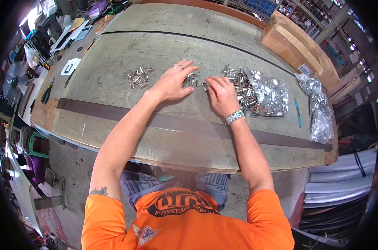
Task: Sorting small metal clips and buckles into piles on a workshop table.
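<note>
My left hand [174, 80] is spread palm down on the worktable, thumb and fingers apart. Beside its thumb lies a small group of shiny metal pieces [192, 80], partly covered by the hand. At the curled fingertips of my right hand [221, 93] is one short metal piece [205, 87], which looks pinched between thumb and fingers. A larger heap of such pieces [245, 90] spills from a clear plastic bag [268, 92] just right of that hand, which hides part of the heap. Left of my left hand sits a separate loose pile of metal pieces [139, 77].
A long dark flat metal bar [189, 123] crosses the worktable [113, 59] beneath my forearms. To the right are a teal pen-like tool [297, 114], another filled plastic bag [318, 109] and a cardboard box [296, 47]. Pliers [48, 90] lie at the left edge.
</note>
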A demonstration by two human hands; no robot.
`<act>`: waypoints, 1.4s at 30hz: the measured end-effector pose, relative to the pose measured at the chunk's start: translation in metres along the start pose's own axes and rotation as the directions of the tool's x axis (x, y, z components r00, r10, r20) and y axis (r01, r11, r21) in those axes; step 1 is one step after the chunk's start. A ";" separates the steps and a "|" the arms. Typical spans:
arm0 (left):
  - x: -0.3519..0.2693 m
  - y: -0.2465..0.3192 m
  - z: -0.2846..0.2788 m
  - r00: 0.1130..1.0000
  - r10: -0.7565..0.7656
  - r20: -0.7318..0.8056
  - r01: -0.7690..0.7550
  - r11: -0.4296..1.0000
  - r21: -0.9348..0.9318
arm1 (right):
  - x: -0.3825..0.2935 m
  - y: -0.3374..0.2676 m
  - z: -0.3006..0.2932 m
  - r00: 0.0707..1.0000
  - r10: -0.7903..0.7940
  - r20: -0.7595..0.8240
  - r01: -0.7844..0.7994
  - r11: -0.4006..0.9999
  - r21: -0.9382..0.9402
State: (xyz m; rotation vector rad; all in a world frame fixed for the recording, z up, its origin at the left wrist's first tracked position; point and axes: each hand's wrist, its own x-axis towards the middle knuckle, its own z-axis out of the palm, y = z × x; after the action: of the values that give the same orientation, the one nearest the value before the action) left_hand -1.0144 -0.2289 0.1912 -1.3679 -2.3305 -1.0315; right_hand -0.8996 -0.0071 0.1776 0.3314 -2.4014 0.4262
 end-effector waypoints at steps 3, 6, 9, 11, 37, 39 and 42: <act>0.001 -0.017 0.005 0.977 -0.062 0.203 0.063 0.998 0.002 | -0.002 -0.006 0.007 1.000 0.013 0.000 -0.013 1.000 0.026; -0.009 -0.021 0.003 0.978 -0.127 0.166 0.123 0.992 0.036 | -0.003 -0.003 0.007 0.999 0.030 -0.017 -0.029 0.999 0.023; -0.012 -0.010 -0.003 0.972 -0.213 0.101 0.214 0.977 0.004 | -0.001 0.003 0.004 0.998 0.057 0.012 -0.057 0.998 0.002; -0.015 -0.013 -0.003 0.951 -0.294 0.094 0.301 0.951 -0.070 | -0.001 0.004 0.003 0.998 0.055 0.012 -0.056 0.998 0.021; -0.017 0.000 0.002 0.977 -0.176 0.118 0.192 0.971 -0.141 | 0.005 0.001 0.001 0.999 0.011 0.052 -0.014 0.999 0.052; -0.020 -0.007 -0.004 0.985 -0.151 0.079 0.161 0.976 -0.149 | -0.002 0.001 0.000 0.999 0.001 0.053 -0.004 0.998 0.056; -0.012 -0.021 -0.020 0.997 -0.058 -0.053 0.054 0.995 -0.082 | -0.003 0.007 0.000 0.999 0.012 0.039 -0.014 0.999 0.036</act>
State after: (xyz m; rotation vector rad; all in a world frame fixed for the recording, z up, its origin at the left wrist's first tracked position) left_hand -1.0286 -0.2570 0.1898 -1.2914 -2.3233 -1.1759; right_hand -0.9002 0.0000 0.1741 0.3434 -2.4371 0.4740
